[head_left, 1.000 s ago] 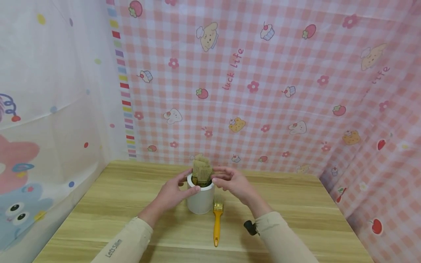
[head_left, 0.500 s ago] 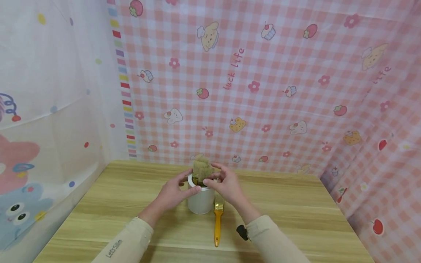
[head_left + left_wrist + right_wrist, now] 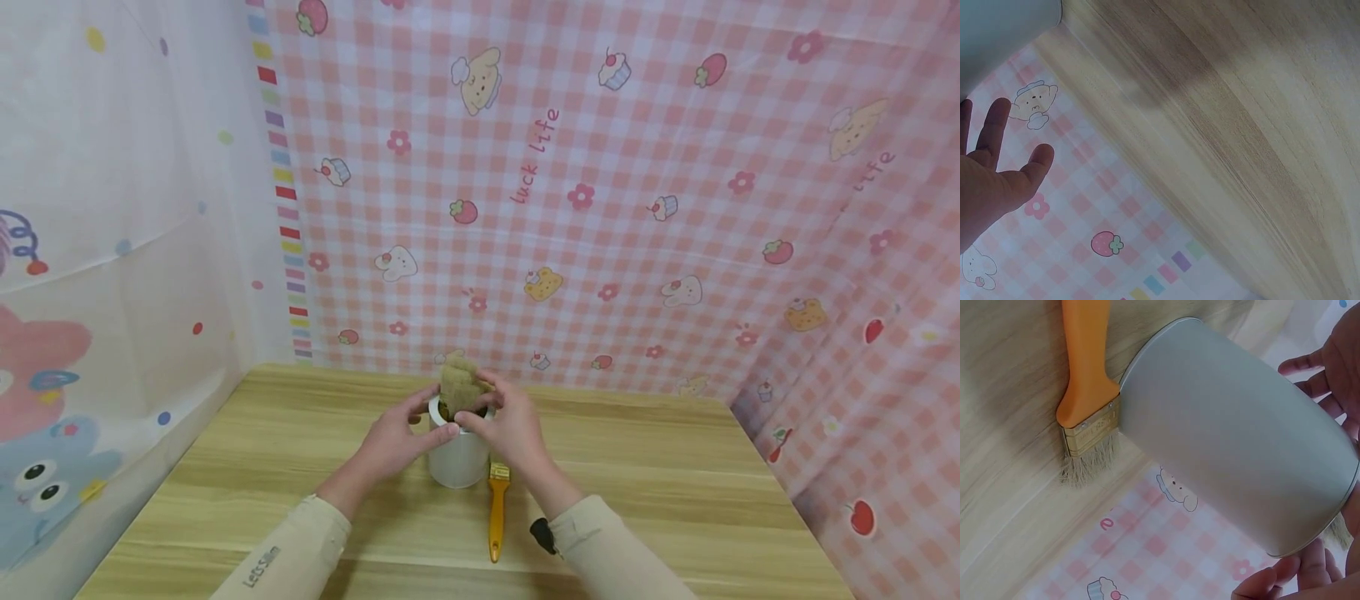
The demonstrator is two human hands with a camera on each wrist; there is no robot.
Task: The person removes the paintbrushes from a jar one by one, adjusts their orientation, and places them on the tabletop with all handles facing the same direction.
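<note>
1. A wooden table (image 3: pixel 300 467) is sitting in the corner, its grain running left to right.
2. A pink checked cloth (image 3: pixel 637 208) with cupcakes, strawberries and "luck life" lettering is hanging behind it.
3. A white cartoon-printed sheet (image 3: pixel 112 250) is covering the left side.

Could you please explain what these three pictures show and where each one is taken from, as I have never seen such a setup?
There is no machine here: a person works with two bare hands and wears three cameras. The wide picture comes from the head, looking down at a wooden table. The other two come from the wrists, so they look tilted and very close.

On the table stands a white can with brushes standing in it, bristles up. Beside it lies an orange-handled brush.

The left hand holds the can's side near the rim. The right hand is at the brushes above the rim; whether it grips one cannot be told.
</note>
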